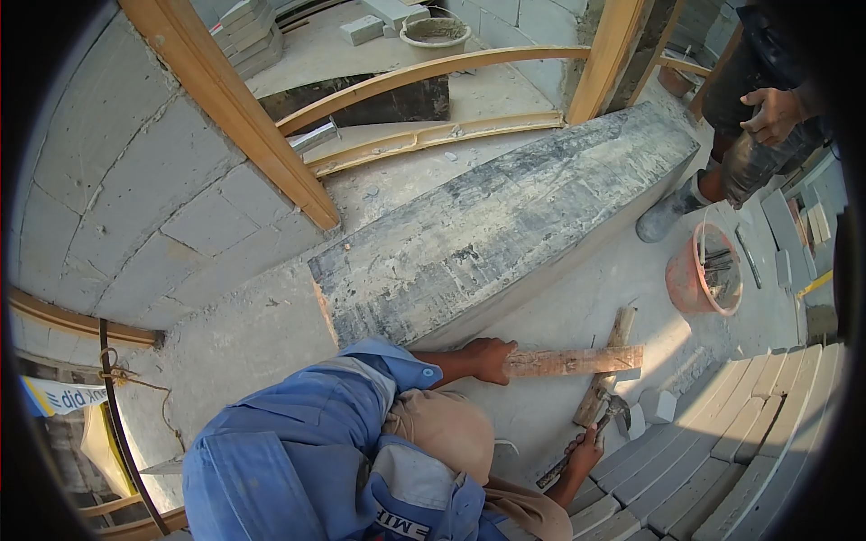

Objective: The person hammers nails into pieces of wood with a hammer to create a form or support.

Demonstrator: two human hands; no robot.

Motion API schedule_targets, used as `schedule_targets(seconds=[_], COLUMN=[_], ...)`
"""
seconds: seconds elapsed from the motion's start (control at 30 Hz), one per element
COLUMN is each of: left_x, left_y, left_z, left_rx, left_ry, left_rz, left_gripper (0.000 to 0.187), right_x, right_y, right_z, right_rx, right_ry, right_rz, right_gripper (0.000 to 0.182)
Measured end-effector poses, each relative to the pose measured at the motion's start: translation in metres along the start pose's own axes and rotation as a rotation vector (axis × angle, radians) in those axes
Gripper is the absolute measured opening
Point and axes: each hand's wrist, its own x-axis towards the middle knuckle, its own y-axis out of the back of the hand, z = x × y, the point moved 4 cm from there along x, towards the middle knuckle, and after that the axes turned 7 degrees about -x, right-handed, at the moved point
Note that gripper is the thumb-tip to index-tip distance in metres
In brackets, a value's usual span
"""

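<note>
My left hand [493,361] is closed round the near end of a flat wooden board [573,362]. The board's far end rests across a second piece of wood [621,329] that lies on the floor. Lower down, my right hand [585,453] grips the handle of a hammer [617,411]. The hammer's head is beside the lower end of the second piece of wood. A thin nail [593,342] seems to stand near the upper edge of the board. Beyond my left hand lies a long, stained grey slab [505,225].
A person [767,117] stands at the upper right near an orange bucket [690,275] of tools. Grey blocks [731,424] are stacked at the lower right. Wooden frames [234,108] cross the upper left, and a mortar bucket [435,34] is at the top.
</note>
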Motion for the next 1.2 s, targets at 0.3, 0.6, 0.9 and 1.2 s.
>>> schedule_targets(seconds=[0.3,0.6,0.9,1.2], left_x=[-0.0007,0.0001,0.0007,0.0029], left_y=[0.0003,-0.0001,-0.0001,-0.0021], left_z=[0.0006,0.0006,-0.0004,-0.0020], left_rx=[-0.010,-0.011,0.006,0.066], left_ry=[0.002,0.008,0.002,0.018], left_rz=[0.005,-0.002,-0.003,0.031], left_gripper=[0.083,0.081,0.081,0.084], right_x=[0.0001,-0.0008,-0.0014,-0.0031], right_y=[-0.0002,-0.0008,-0.0009,-0.0036], right_z=[0.0006,-0.0006,-0.0018,-0.0011], right_rx=[-0.007,-0.016,-0.009,0.012], right_ry=[0.001,0.009,-0.019,-0.021], right_rz=[0.002,0.009,0.007,0.012], right_gripper=[0.027,0.026,0.026,0.026])
